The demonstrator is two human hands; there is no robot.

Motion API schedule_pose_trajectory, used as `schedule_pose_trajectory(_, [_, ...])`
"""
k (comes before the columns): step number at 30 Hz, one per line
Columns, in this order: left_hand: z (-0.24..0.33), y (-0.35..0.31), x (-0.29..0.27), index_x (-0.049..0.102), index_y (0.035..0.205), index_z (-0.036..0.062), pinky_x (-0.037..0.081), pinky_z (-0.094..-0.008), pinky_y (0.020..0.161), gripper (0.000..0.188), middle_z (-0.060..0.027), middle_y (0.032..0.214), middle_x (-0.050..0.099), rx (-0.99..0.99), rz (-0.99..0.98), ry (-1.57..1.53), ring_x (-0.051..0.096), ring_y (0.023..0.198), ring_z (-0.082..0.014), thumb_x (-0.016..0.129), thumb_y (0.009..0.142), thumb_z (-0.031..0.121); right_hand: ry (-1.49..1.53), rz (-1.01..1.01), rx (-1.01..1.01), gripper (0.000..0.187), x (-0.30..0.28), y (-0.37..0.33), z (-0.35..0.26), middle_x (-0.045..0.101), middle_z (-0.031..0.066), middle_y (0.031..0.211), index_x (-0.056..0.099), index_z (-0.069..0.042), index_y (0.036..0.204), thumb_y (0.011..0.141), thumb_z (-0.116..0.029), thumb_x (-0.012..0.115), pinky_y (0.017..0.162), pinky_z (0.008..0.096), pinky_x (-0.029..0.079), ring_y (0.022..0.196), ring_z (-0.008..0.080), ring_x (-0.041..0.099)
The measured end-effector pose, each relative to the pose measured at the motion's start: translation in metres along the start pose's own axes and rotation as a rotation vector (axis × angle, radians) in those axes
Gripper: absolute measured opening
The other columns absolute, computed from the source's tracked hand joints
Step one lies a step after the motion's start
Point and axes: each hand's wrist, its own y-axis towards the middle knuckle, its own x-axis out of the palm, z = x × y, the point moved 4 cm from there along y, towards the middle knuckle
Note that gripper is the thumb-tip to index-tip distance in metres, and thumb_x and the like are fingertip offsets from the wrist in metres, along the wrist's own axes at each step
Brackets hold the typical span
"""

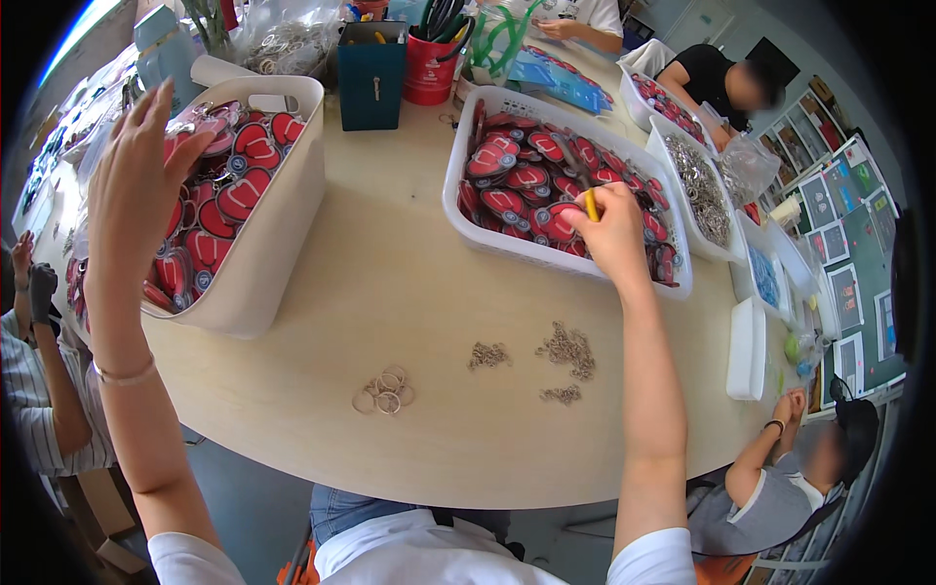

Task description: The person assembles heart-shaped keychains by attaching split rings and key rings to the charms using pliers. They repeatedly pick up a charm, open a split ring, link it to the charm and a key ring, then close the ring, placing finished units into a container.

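My left hand [136, 190] is raised over the left cream bin [283, 244], its fingers stretched out and nothing seen in them. Red, flat keychain charms with clear edges [244, 195] fill that bin. Over the white basket [570, 258] to the right, my right hand [614, 234] is closed on yellow-handled pliers [591, 203], whose dark jaws point away from me. More red keychain charms [505, 202] lie heaped in this basket, close under the hand. Whether the fingertips also pinch a charm cannot be made out.
Split key rings [386, 392] and small heaps of metal fittings [565, 351] lie on the table [409, 263]. A green box [372, 83] and a red tool cup [429, 73] stand behind. White trays [702, 185] line the right. Other people [770, 487] sit around the table.
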Motion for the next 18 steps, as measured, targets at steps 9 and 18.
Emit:
schedule_pose_trajectory(9, [0.188,-0.066,-0.030,0.065,0.113,-0.0008,0.053,-0.0282,0.067,0.041,-0.0114,0.093,0.066,-0.074,-0.772,-1.476,0.063,0.080,-0.0181,0.078,0.077,0.014,0.567,-0.302,-0.183,0.016,-0.035,-0.106,-0.092,0.053,0.0062,0.090,0.063,0.001,0.083,0.078,-0.010,0.075,0.075,0.0293,0.045,0.081,0.0198,0.055])
schedule_pose_trajectory(18, [0.206,-0.117,0.004,0.067,0.100,-0.0025,0.053,-0.0213,0.062,0.020,-0.0032,0.084,0.068,-0.773,-1.092,-1.823,0.063,0.075,-0.0079,0.069,0.088,0.013,0.238,-0.296,-0.025,0.016,-0.001,-0.143,-0.043,0.053,0.0111,0.097,0.067,-0.001,0.077,0.066,-0.002,0.078,0.077,0.0393,0.047,0.091,0.0296,0.055])
